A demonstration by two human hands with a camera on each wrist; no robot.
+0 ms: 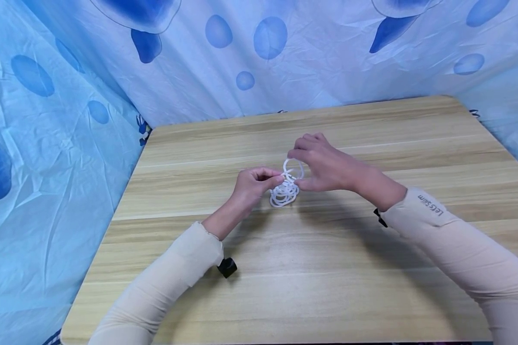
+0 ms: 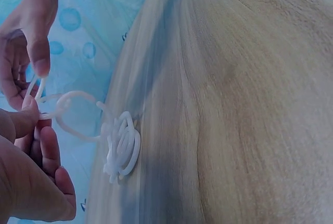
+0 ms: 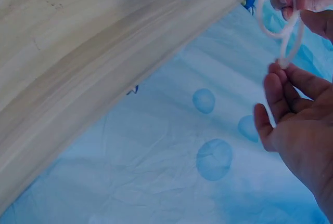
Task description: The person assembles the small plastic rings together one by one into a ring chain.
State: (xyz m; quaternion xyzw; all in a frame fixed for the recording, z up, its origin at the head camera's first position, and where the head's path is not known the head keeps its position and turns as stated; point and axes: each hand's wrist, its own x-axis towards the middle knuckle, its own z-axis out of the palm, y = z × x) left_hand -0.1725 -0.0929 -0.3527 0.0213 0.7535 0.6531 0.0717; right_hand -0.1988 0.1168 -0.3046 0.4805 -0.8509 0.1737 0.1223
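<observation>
A bunch of white plastic rings (image 1: 283, 194), looped together, lies on the table between the two hands. Pinched between thumb and fingers of my left hand (image 1: 255, 186) is a ring at the top of the bunch. My right hand (image 1: 323, 165) holds another white ring (image 3: 294, 52) between its thumb and fingertips, slightly above the table. In the left wrist view, a raised ring (image 2: 78, 95) joins the held part to the heap (image 2: 127, 146). Exactly how the rings are linked at the fingertips is partly hidden.
The wood-grain table (image 1: 259, 297) spreads out around the hands. A blue patterned curtain (image 1: 190, 81) hangs behind it and along its left side. Each forearm has a light sleeve, with a small black device (image 1: 227, 267) at the left wrist.
</observation>
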